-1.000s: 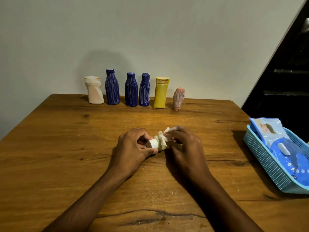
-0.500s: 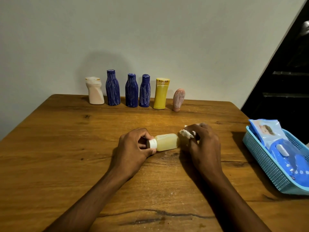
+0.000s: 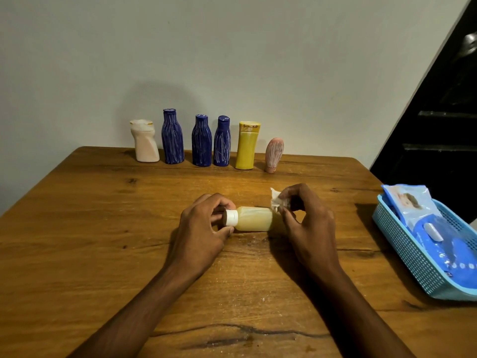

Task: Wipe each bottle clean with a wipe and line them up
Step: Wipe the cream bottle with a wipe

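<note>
Evidently no legible label: bottle (image 3: 254,218).

dim warm light | soft shadows behind | sharp focus | edges bowed

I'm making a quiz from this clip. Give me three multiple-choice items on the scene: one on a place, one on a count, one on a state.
1. Where is the blue plastic basket?
A. table's right edge
B. by the wall
C. table's left edge

2. How many dark blue bottles stand in the row?
A. two
B. three
C. four

3. How does the pale yellow white-capped bottle lie?
A. upright
B. upside down
C. on its side

Key: 1 A, it sits at the right edge. 2 B, three stand together. 3 C, left hand holds its cap, right hand pinches the white wipe.
</note>
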